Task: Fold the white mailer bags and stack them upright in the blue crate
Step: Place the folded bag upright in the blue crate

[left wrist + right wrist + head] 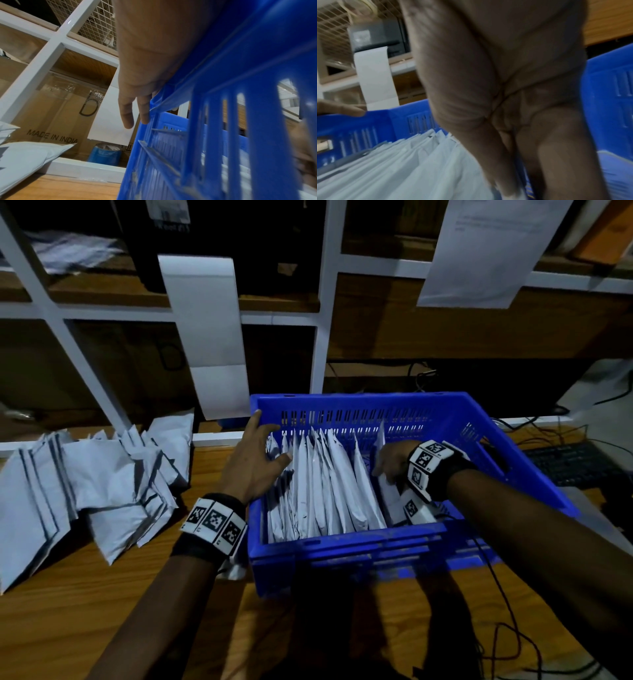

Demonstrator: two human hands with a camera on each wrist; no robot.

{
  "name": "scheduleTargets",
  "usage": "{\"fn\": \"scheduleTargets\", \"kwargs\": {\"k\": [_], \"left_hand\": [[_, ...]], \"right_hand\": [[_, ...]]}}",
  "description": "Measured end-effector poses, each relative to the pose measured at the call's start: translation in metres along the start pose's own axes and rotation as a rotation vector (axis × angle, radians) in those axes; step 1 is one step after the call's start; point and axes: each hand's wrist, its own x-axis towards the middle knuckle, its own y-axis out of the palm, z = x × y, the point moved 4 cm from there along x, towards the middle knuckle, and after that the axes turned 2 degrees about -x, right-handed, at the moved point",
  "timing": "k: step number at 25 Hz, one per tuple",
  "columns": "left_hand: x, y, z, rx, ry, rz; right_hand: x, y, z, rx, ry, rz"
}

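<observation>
The blue crate stands on the wooden table, a row of folded white mailer bags upright in its left part. My left hand rests open on the crate's left rim, fingers spread, thumb by the nearest bags. In the left wrist view its straight fingers lie along the crate's rim. My right hand reaches down inside the crate and grips one folded bag, upright to the right of the row. The blurred right wrist view shows that hand pointing down beside the bags.
A loose pile of white mailer bags lies on the table left of the crate. White shelving rises behind, with a paper strip hanging down. A dark keyboard and cables lie to the right.
</observation>
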Motion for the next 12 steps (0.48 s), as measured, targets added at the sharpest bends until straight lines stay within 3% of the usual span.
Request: {"fn": "scheduleTargets", "kwargs": {"k": [6, 9, 12], "left_hand": [[-0.001, -0.001, -0.001, -0.031, -0.017, 0.002], [-0.001, -0.001, -0.001, -0.038, -0.02, 0.0], [-0.001, -0.001, -0.001, -0.061, -0.018, -0.002]], "right_hand": [[-0.007, -0.004, 0.019, 0.048, -0.091, -0.035], [-0.003, -0.002, 0.015, 0.217, -0.098, -0.161], [0.0, -0.002, 0.007, 0.396, -0.05, -0.156]]}}
